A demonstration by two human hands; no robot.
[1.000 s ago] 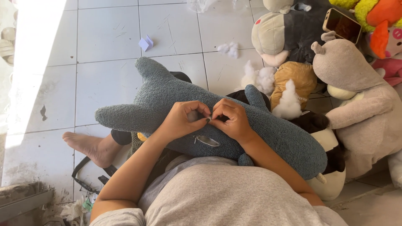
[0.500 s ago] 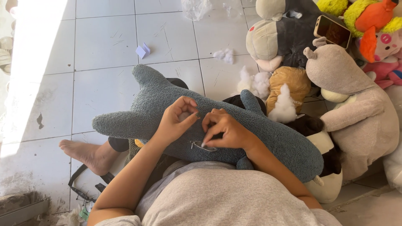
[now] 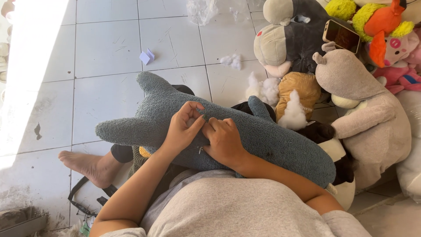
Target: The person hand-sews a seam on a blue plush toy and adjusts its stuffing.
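Both hands are down on the blue-grey shark plush (image 3: 272,140) lying across the person's lap, tail to the left, head to the right. Left hand (image 3: 182,127) has its fingers curled, tips pinched close together above the fabric; whether they hold a needle or thread I cannot tell, it's too small to see. Right hand (image 3: 224,139) lies flat over the seam, fingers bent and pressing the fur, nothing visibly gripped. Just between the two hands a short sliver of pale opening (image 3: 200,150) peeks out, so by my reading most of the gap is covered or pulled together, with a little of it left open. Body looks plump and full, stuffing apparently in. Past the shark's dorsal fin, tufts of white stuffing (image 3: 293,115) sit on a tan toy (image 3: 300,87), more fluff on the tiled floor (image 3: 109,44). Farther right, a grey plush (image 3: 372,118), and a phone (image 3: 341,36) propped on the toy pile.
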